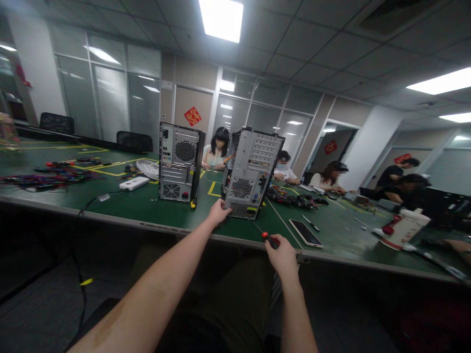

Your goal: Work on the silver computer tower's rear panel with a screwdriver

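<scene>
A computer case (241,169) stands on the green table, tilted slightly, with its back panel of slots and ports facing me. At its lower left corner, my left hand (219,213) is closed on the edge; some of the fingers are hidden. In front of the case, near the table's edge, my right hand (281,254) is closed around the dark handle of a screwdriver (270,239) with a red end. The screwdriver's thin shaft points up and left toward the bottom of the case, apart from it.
Another computer case (178,162) stands left, beside a yellow-tipped tool (193,204). A white power strip (134,183) and bundled cables (51,174) lie farther left. To the right are a phone (306,232), a pen-like tool (311,222), black cables (294,197) and a cup (403,229). Several people sit beyond.
</scene>
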A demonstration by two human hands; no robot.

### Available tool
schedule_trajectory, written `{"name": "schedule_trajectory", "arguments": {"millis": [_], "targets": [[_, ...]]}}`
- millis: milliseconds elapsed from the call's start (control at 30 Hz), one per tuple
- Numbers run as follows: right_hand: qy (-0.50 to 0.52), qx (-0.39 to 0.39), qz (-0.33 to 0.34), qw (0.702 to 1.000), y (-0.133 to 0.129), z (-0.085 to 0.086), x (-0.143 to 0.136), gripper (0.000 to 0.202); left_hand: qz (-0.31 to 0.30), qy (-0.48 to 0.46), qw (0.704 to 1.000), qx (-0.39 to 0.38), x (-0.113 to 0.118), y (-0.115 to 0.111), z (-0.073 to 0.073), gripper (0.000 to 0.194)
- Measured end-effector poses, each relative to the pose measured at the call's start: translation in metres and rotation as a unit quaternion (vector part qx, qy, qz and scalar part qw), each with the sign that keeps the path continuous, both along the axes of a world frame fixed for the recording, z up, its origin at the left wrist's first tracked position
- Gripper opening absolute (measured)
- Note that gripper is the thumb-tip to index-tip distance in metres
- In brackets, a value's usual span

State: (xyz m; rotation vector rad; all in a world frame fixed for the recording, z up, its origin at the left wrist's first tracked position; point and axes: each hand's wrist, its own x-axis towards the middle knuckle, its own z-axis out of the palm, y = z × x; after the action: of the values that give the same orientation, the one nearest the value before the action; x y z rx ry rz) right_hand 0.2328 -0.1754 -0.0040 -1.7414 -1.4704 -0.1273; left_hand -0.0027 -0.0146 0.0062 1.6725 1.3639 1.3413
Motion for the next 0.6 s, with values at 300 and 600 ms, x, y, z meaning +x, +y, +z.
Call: {"name": "schedule_trajectory", "arguments": {"millis": [300, 600], "targets": [[0.003, -0.002, -0.007, 1.0, 0.0044, -0.0043, -0.0031, 0.018, -0.007, -0.003, 1.0, -0.007, -0.001, -0.0049, 0.0035, 0.02], [-0.001, -0.002, -0.002, 1.0, 0.0037, -0.0041, -0.0087, 0.021, -0.01, -0.007, 1.0, -0.018, -0.0015, -0.0057, 0.0039, 0.021]]}}
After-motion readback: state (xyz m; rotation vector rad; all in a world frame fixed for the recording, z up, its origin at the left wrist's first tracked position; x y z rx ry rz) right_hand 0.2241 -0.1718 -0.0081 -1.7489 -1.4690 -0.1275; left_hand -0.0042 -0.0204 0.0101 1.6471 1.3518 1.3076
